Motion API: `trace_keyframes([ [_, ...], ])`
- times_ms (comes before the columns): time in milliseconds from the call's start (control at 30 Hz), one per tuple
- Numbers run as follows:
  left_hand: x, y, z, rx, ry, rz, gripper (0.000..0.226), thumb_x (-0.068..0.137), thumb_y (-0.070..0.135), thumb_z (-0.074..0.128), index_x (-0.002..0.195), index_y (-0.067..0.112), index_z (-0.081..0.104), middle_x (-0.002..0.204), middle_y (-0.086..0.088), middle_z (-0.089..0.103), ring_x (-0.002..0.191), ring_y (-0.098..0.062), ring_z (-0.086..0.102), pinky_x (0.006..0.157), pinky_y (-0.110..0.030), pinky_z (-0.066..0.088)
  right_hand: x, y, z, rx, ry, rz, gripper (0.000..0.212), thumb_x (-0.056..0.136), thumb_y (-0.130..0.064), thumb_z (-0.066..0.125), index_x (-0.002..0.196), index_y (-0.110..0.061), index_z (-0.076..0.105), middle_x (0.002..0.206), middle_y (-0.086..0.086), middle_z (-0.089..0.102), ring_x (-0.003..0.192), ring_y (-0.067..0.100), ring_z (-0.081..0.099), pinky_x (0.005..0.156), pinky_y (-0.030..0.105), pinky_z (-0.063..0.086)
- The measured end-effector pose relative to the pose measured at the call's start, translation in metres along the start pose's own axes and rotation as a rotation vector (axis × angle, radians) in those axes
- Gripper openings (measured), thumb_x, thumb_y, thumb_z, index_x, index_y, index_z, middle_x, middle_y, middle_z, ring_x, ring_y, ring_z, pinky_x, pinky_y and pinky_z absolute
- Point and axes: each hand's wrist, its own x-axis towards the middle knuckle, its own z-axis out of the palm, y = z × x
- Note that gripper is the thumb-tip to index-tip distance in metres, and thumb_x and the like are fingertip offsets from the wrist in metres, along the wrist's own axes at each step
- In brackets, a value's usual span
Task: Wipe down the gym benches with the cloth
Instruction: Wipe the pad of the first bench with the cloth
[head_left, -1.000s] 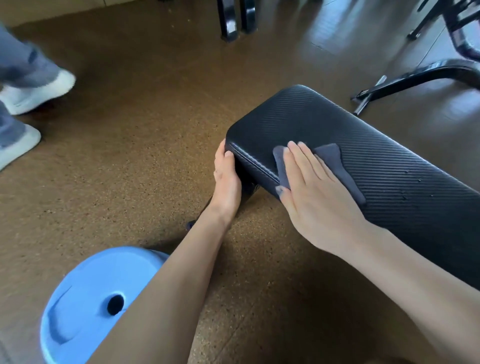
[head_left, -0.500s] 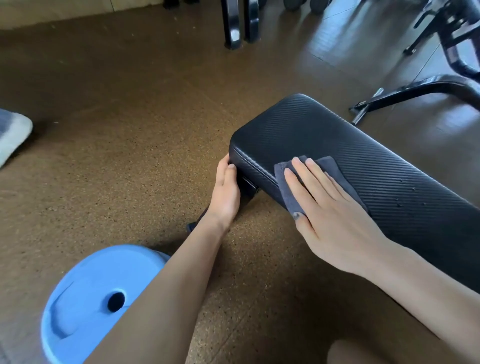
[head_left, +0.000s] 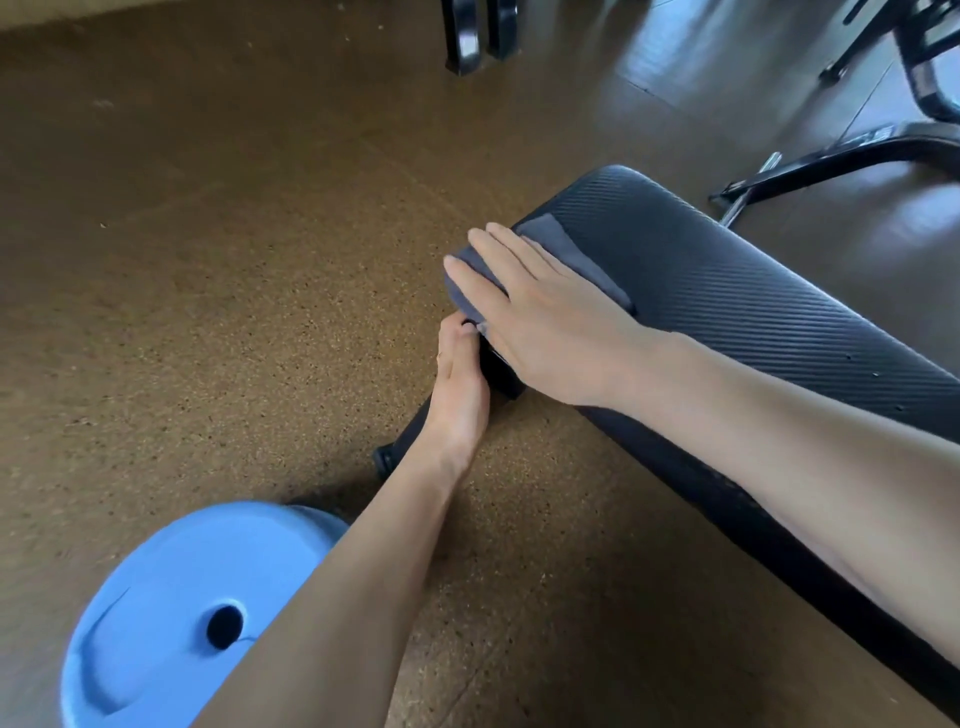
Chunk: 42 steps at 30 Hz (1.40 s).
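A black ribbed gym bench pad (head_left: 737, 291) runs from the middle of the view to the lower right. A dark grey cloth (head_left: 563, 244) lies over the pad's near-left end. My right hand (head_left: 540, 317) presses flat on the cloth with straight fingers, reaching to the pad's corner. My left hand (head_left: 460, 384) sits at the underside of the pad's end, below the right hand, with its fingertips hidden under the pad. Small water drops dot the pad further right.
A light blue round lid or bucket (head_left: 171, 623) with a dark hole stands at the lower left, beside my left forearm. Black machine legs (head_left: 480, 31) stand at the top, and a black frame base (head_left: 841, 161) lies at the upper right. The floor is brown speckled rubber.
My right hand has slid the cloth left, over the end corner of the pad. My left hand has dropped lower under the pad's end. The shoe at the left edge has gone from view.
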Motion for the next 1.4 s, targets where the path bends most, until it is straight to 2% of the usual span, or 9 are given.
trace_keyframes([
  [167, -0.003, 0.008, 0.002, -0.009, -0.016, -0.021, 0.039, 0.09, 0.066, 0.027, 0.115, 0.046, 0.05, 0.14, 0.006, 0.053, 0.13, -0.007, 0.049, 0.117, -0.034, 0.035, 0.035, -0.001, -0.014, -0.041, 0.019, -0.04, 0.029, 0.103, -0.025, 0.044, 0.121, -0.011, 0.062, 0.127, 0.012, 0.057, 0.124, 0.031, 0.049, 0.105, 0.041, 0.037],
  [267, -0.001, 0.0, 0.006, 0.021, 0.018, 0.017, 0.051, 0.094, 0.065, 0.026, 0.131, 0.038, 0.047, 0.143, 0.005, 0.05, 0.137, -0.01, 0.043, 0.122, -0.04, 0.03, 0.049, 0.005, -0.02, 0.009, 0.021, 0.042, 0.036, 0.104, -0.032, 0.038, 0.073, -0.019, 0.05, 0.083, 0.001, 0.05, 0.089, 0.025, 0.053, 0.078, 0.038, 0.041],
  [467, 0.0, -0.008, 0.003, 0.111, 0.004, 0.021, 0.042, 0.101, 0.062, 0.019, 0.126, 0.036, 0.041, 0.137, -0.002, 0.047, 0.134, -0.018, 0.045, 0.119, -0.052, 0.034, 0.064, 0.07, -0.016, 0.082, -0.05, 0.308, 0.055, 0.106, -0.034, 0.015, 0.118, -0.011, 0.063, 0.123, 0.017, 0.057, 0.125, 0.032, 0.049, 0.103, 0.041, 0.036],
  [633, -0.005, 0.002, 0.002, 0.136, -0.006, -0.042, 0.039, 0.099, 0.063, 0.02, 0.118, 0.038, 0.043, 0.135, -0.009, 0.053, 0.129, -0.022, 0.051, 0.116, -0.049, 0.038, 0.04, 0.108, -0.02, 0.246, -0.043, 0.59, 0.053, 0.111, -0.038, 0.012, 0.162, -0.026, 0.022, 0.171, 0.005, 0.01, 0.158, 0.025, 0.008, 0.127, 0.04, 0.008],
  [900, -0.013, 0.011, 0.002, 0.163, -0.02, -0.043, 0.031, 0.112, 0.042, 0.018, 0.133, 0.028, 0.036, 0.14, -0.006, 0.051, 0.131, -0.019, 0.049, 0.11, -0.032, 0.042, -0.05, 0.066, -0.02, 0.226, -0.026, 0.789, 0.057, 0.111, -0.037, 0.013, 0.164, -0.017, 0.008, 0.172, 0.011, 0.001, 0.158, 0.03, 0.003, 0.128, 0.043, 0.002],
  [1000, -0.015, 0.015, 0.008, 0.106, 0.017, -0.068, 0.036, 0.112, 0.038, 0.02, 0.14, 0.02, 0.036, 0.136, -0.007, 0.053, 0.122, -0.017, 0.054, 0.083, -0.014, 0.05, -0.083, 0.001, -0.014, 0.155, 0.038, 0.67, 0.059, 0.108, -0.04, 0.01, 0.163, -0.017, 0.014, 0.171, 0.01, 0.01, 0.158, 0.031, 0.011, 0.128, 0.044, 0.009],
  [1133, -0.011, 0.009, 0.004, 0.113, 0.006, -0.107, 0.039, 0.107, 0.049, 0.022, 0.136, 0.031, 0.04, 0.137, -0.004, 0.058, 0.126, -0.021, 0.056, 0.11, -0.041, 0.046, -0.1, -0.024, -0.013, 0.07, 0.041, 0.528, 0.066, 0.104, -0.045, 0.007, 0.161, -0.017, 0.023, 0.169, 0.01, 0.022, 0.155, 0.031, 0.023, 0.125, 0.041, 0.018],
  [1233, -0.016, 0.016, 0.0, 0.316, 0.072, -0.071, 0.037, 0.109, 0.04, 0.024, 0.136, 0.024, 0.045, 0.134, -0.005, 0.058, 0.125, -0.024, 0.054, 0.107, -0.038, 0.04, -0.113, -0.003, -0.017, 0.066, 0.004, 0.413, 0.066, 0.105, -0.047, 0.004, 0.162, -0.019, 0.021, 0.169, 0.007, 0.021, 0.155, 0.028, 0.022, 0.125, 0.039, 0.018],
  [1400, -0.048, 0.062, 0.009, 0.568, 0.18, 0.317, 0.055, 0.108, 0.041, 0.031, 0.159, 0.022, 0.028, 0.165, 0.002, 0.03, 0.151, -0.014, 0.027, 0.125, -0.037, 0.024, -0.123, 0.072, -0.022, 0.177, -0.036, 0.688, 0.055, 0.111, -0.038, 0.013, 0.164, -0.021, 0.012, 0.172, 0.005, 0.005, 0.158, 0.024, 0.005, 0.129, 0.039, 0.005],
])
